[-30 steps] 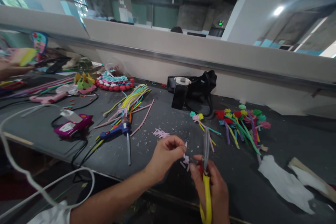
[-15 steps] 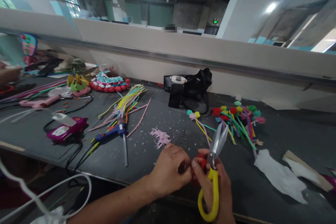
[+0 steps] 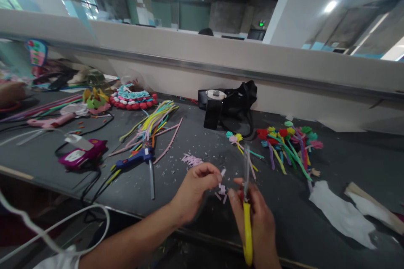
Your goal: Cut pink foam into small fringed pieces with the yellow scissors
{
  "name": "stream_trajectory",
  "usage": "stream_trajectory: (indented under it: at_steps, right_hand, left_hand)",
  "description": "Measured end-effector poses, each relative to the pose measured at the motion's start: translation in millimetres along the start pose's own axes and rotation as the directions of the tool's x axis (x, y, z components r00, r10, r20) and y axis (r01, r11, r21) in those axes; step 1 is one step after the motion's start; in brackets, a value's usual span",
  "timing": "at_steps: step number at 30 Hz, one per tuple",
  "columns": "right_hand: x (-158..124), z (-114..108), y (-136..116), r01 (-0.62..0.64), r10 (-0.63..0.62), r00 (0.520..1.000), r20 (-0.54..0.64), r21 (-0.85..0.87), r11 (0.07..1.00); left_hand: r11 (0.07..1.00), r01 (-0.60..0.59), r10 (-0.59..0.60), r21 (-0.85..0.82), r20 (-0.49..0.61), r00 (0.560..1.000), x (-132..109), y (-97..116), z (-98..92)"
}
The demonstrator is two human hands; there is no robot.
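My left hand [image 3: 197, 189] is closed, thumb against forefinger, with a small pale pink strip [image 3: 223, 172] at the fingertips. Just below lie or fall several short pink pieces [image 3: 222, 191]; I cannot tell which. To its right, my right hand [image 3: 257, 218] grips scissors [image 3: 248, 235] with yellow on the handle, blades pointing away and seen edge-on. Behind my left hand is a pile of cut pink pieces [image 3: 191, 159]. Beyond the blades rest a few flower-topped stems [image 3: 236, 138] in pink, yellow and teal.
A blue glue gun [image 3: 135, 159] and a bundle of fuzzy coloured stems [image 3: 158, 119] lie left. At the back stand a dark phone [image 3: 213, 114] and a black bag [image 3: 248, 96]. More fuzzy flowers [image 3: 288, 138] and white cloth [image 3: 341, 212] are right. Another person's hand [image 3: 11, 94] shows far left.
My hands have moved apart, and pink pieces now show between them. The scissors have turned from showing their flat side to edge-on.
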State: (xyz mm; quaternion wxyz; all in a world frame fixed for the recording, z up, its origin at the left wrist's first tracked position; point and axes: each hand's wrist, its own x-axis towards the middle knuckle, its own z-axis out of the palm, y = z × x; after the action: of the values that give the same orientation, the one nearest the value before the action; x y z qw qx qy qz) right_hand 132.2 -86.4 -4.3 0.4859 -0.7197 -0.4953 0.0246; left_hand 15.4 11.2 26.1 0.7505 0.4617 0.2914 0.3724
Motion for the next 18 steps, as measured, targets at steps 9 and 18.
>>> stream_trajectory:
  at_steps: [9, 18]
  right_hand:
    - [-21.1, 21.5, 17.9, 0.193, -0.185, 0.981, 0.059, -0.199, 0.961]
    - [-25.2, 28.0, 25.9, 0.275, -0.265, 0.961, 0.074, -0.241, 0.931]
  left_hand:
    - [0.962, -0.075, 0.039, -0.261, -0.141, 0.989, 0.2, 4.8, -0.9]
    - [0.950, -0.062, 0.029, -0.305, -0.112, 0.993, -3.1, 3.4, 0.1]
